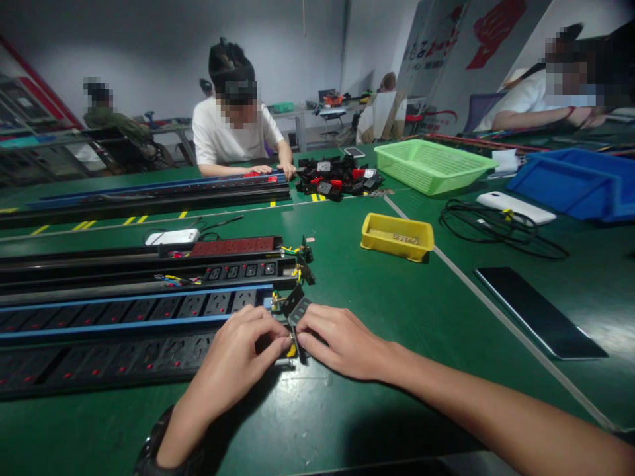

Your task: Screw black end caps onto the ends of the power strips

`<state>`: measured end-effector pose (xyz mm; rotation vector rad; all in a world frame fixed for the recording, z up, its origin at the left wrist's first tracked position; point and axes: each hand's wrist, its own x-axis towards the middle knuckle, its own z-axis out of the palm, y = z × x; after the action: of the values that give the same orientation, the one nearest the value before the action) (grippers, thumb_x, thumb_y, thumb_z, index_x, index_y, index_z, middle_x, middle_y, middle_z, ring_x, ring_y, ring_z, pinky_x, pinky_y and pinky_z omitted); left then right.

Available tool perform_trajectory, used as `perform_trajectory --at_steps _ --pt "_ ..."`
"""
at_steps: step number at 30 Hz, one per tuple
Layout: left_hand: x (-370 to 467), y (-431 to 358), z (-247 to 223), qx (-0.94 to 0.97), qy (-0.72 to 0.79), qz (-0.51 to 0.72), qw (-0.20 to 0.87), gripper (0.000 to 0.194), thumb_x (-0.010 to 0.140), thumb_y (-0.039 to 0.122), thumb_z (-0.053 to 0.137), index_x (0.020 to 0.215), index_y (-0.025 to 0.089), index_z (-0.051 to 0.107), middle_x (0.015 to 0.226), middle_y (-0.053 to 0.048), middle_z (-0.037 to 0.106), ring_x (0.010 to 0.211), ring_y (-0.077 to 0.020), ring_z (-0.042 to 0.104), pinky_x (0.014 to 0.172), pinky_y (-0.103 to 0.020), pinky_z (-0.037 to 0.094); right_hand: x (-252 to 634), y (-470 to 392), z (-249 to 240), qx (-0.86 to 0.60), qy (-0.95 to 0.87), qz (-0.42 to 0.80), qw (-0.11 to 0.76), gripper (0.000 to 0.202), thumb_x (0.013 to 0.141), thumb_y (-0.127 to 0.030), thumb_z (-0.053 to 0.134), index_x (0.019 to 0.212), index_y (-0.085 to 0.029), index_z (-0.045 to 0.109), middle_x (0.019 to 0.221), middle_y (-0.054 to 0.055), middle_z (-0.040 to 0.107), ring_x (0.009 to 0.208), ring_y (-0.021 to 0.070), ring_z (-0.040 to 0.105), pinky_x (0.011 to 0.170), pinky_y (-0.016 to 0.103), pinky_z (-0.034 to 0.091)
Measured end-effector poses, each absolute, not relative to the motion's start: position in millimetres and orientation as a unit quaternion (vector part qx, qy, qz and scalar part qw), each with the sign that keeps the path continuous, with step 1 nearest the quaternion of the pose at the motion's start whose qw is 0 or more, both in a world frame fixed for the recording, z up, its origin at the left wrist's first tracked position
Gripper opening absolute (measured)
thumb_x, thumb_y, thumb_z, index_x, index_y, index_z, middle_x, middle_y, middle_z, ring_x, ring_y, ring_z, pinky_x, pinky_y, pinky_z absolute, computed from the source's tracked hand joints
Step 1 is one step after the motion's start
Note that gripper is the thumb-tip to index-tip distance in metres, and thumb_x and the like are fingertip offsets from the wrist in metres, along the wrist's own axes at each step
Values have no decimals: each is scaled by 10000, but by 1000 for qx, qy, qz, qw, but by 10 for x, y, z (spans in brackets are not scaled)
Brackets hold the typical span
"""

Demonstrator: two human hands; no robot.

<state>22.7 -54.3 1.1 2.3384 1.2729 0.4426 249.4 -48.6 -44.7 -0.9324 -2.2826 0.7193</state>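
Note:
My right hand (337, 336) grips a black metal end bracket (296, 305) with holes in it, at the right end of the nearest power strip (149, 357). My left hand (248, 350) reaches over that strip's end. Its thumb and forefinger are pinched at a yellow-sleeved wire end (292, 349) beside the bracket; what exactly sits between the fingertips is too small to make out. Behind this strip lies a blue-edged power strip (178, 305) with a row of sockets. Farther back are a strip with black sockets (243, 271) and one with dark red sockets (235, 246), wires showing at their ends.
A yellow bin (397, 238) holds small metal parts. Behind it are a green basket (434, 165), a blue bin (580, 182) and a pile of black parts (332, 177). A tablet-like dark panel (538, 311) and coiled cable (496, 228) lie right. A co-worker (238, 132) sits opposite.

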Motion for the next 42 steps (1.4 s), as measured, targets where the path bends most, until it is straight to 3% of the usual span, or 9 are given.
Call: perform_trajectory --at_steps 4,10,14,16,19,24,30,35,42 --pt "225 -551 -2 845 464 162 211 184 981 253 604 836 222 713 868 -10 693 849 -184 604 776 -307 423 2485 -480 -464 -345 -844 276 304 77 934 -215 603 1011 -216 594 949 17 640 842 152 608 757 260 452" --pt "241 -542 -11 847 464 168 198 169 967 236 620 825 215 710 856 -12 689 833 -182 610 756 -303 429 2480 -466 -452 -354 -849 270 284 108 1005 -235 523 940 -207 605 888 12 634 786 144 592 724 256 429" --pt "243 -538 -19 845 464 169 202 166 967 234 619 828 212 707 859 -13 689 837 -183 610 760 -308 432 2481 -467 -456 -349 -839 282 307 74 924 -206 619 994 -207 595 922 8 639 801 142 599 722 252 429" --pt "242 -537 -20 843 466 171 206 158 957 226 629 822 212 708 853 -11 688 832 -181 609 750 -305 432 2483 -464 -463 -347 -843 280 301 17 954 -214 586 966 -207 595 903 7 634 787 140 591 717 254 425" --pt "240 -539 -20 841 466 176 211 145 942 211 640 815 212 711 846 -10 685 828 -178 610 739 -299 434 2487 -459 -469 -347 -853 270 283 179 1032 -236 471 912 -202 601 858 15 625 773 148 581 726 268 428" --pt "242 -543 -18 839 469 178 209 122 931 243 664 832 223 733 830 -10 665 816 -178 603 721 -292 433 2488 -462 -471 -336 -849 279 297 72 946 -211 580 1017 -212 596 922 14 639 797 147 595 717 257 436" --pt "262 -537 -7 834 478 175 212 116 915 221 672 816 215 733 802 -9 659 792 -176 596 715 -288 423 2484 -457 -454 -347 -860 268 263 174 1038 -255 474 946 -202 612 867 19 636 774 149 594 720 263 426" --pt "260 -535 -15 834 476 176 218 130 922 240 674 808 213 731 795 -8 656 785 -176 587 714 -289 411 2492 -460 -476 -343 -850 280 285 83 944 -215 591 1026 -205 597 909 12 643 795 147 608 725 253 430" --pt "246 -541 -21 830 477 178 227 116 921 214 679 820 214 735 802 -3 654 796 -176 581 724 -292 390 2489 -461 -440 -346 -865 257 255 118 1011 -242 509 951 -206 603 860 14 633 762 152 588 709 263 403"
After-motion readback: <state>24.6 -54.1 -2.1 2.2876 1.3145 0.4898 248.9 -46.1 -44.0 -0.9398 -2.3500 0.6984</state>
